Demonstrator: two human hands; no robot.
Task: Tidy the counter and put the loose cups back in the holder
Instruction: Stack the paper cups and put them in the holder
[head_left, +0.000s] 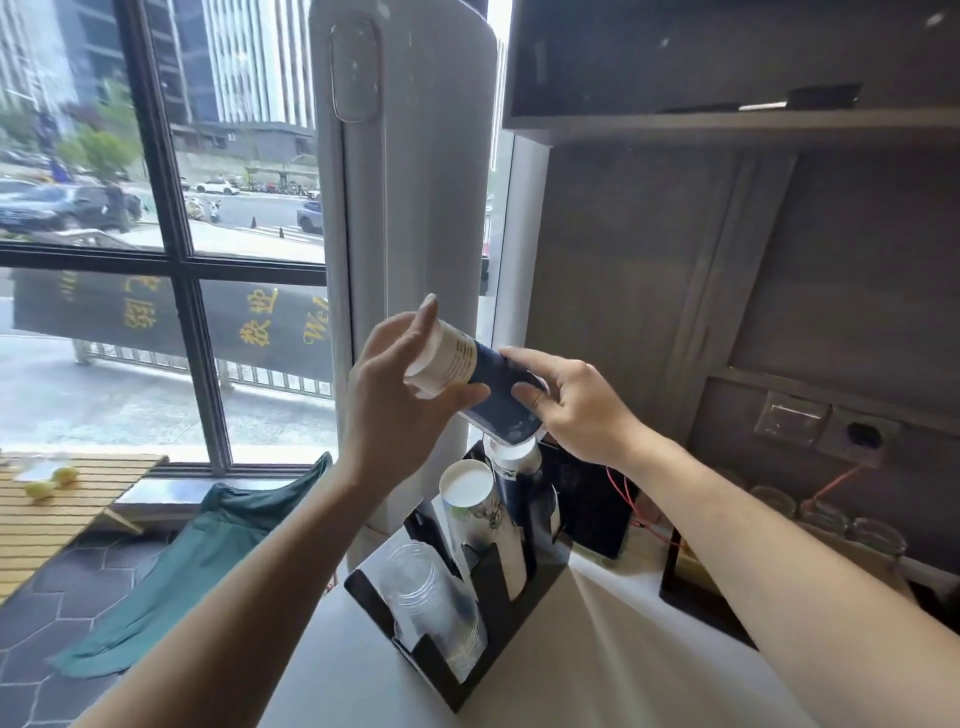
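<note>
I hold a stack of paper cups (470, 376), white at one end and dark blue at the other, tilted above the holder. My left hand (395, 395) grips the white end and my right hand (576, 400) grips the blue end. Below stands the black cup holder (540, 577) on the white counter (597, 660). Its slots hold a stack of clear plastic cups (421, 582), a white paper cup stack (467, 488) and a dark blue cup stack (519, 467) right under the cups in my hands.
A tall white appliance (405, 208) stands behind the holder by the window. Upturned glasses (831, 519), a dark tray (691, 587) and a wall socket (857, 436) are at the right. A green cloth (197, 561) hangs at the left, and a shelf (727, 124) is overhead.
</note>
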